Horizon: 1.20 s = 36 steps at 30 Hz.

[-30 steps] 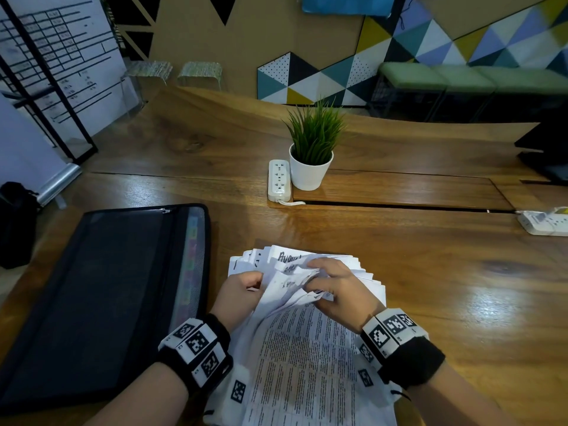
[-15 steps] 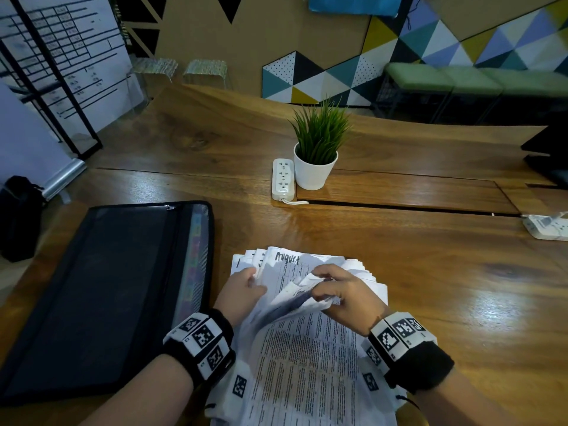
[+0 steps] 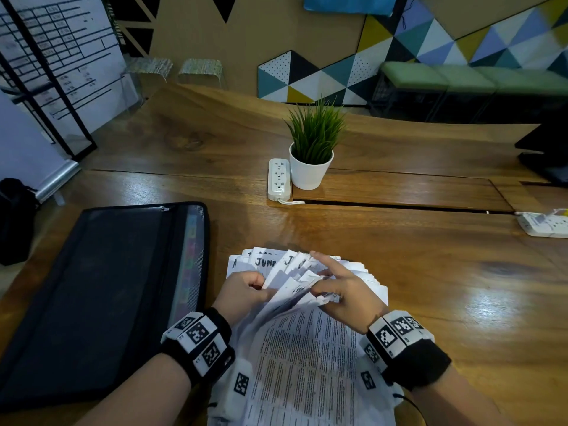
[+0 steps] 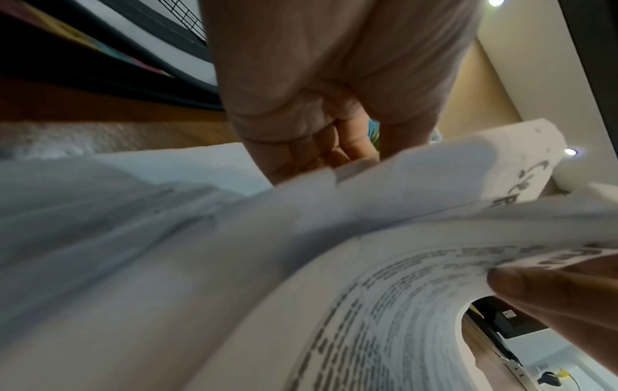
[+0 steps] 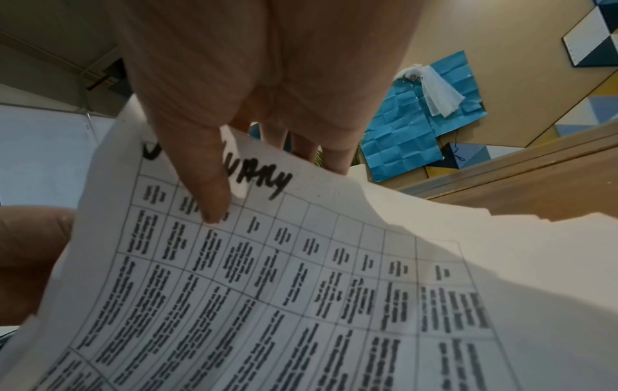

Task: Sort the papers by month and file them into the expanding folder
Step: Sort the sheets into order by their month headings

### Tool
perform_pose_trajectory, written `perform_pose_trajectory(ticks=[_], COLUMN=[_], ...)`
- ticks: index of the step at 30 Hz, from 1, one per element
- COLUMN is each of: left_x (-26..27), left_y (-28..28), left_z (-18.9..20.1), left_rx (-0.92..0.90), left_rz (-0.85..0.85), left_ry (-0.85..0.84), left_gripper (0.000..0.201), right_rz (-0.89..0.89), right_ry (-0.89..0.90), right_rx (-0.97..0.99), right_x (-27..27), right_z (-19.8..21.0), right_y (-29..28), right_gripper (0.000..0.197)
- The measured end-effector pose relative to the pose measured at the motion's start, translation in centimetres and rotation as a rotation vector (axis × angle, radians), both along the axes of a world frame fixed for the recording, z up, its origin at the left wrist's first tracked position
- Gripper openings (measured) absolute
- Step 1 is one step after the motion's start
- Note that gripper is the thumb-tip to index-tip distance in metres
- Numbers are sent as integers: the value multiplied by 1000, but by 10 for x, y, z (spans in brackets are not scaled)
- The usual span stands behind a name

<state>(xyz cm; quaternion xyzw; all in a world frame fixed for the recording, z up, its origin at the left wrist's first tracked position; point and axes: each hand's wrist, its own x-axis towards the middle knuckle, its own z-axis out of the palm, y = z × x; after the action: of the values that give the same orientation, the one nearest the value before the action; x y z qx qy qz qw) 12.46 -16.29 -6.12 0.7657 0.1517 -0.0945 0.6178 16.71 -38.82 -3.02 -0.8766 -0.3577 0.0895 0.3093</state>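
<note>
A fanned stack of printed papers (image 3: 307,364) lies on the wooden table in front of me, with handwritten month names at the top edges; one reads "JUNE". My left hand (image 3: 242,290) grips the left side of the lifted sheets (image 4: 301,238). My right hand (image 3: 341,290) pinches a curled sheet (image 5: 301,291) marked "January", thumb on top, forefinger stretched over the fan. A black mesh expanding folder (image 3: 101,296) lies to the left of the papers, with coloured tabs along its right edge.
A potted green plant (image 3: 312,149) in a white pot and a white power strip (image 3: 279,179) stand beyond the papers. Another power strip (image 3: 544,224) lies at the right edge. A black bag (image 3: 13,219) sits off the table's left side.
Both hands have leafed further through the stack. The "August" sheet that showed on top is now out of sight, and sheets marked "June" show at the far edge.
</note>
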Motion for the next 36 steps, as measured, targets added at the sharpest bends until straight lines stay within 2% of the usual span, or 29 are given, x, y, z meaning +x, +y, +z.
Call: perform_pose_trajectory(ticks=[7,10,13,15,18,22,29,31,33,36], left_x=[0,4,5,5,4,3,2,1,-3,-10], left_y=[4,7,10,10,8,7,11,12,10,2], left_z=[-1,-1,1,5,7,6,3,6,12,24], left_rx=[-58,-54,-58,-62,-91,-105,-55,-77,-72,-80], left_rz=[75,76,43,-6,-23,-11,46,12,-94,-213], left_ry=[23,48,65,65,52,34,42,42,32,56], left_gripper=[55,43,38,26,11,20,7,10,12,27], right_rz=[-13,-29,-35,-44,-68,-36,-66,-56,-52,-38], right_ry=[-57,-132,-54,13,15,34,-42,-45,-4,-3], right_rx=[46,58,36,35,42,21,49,52,65,55], right_x=[-1,-1,-1,-1,1,3,-1,-2,-1,3], right_z=[-7,-10,-5,-3,-3,-1,-1,-1,-1,0], right_y=[-4,-4,-4,-4,-2,-2,-3,-2,-1,0], right_gripper=[28,27,25,24,21,22,24,24,24,18])
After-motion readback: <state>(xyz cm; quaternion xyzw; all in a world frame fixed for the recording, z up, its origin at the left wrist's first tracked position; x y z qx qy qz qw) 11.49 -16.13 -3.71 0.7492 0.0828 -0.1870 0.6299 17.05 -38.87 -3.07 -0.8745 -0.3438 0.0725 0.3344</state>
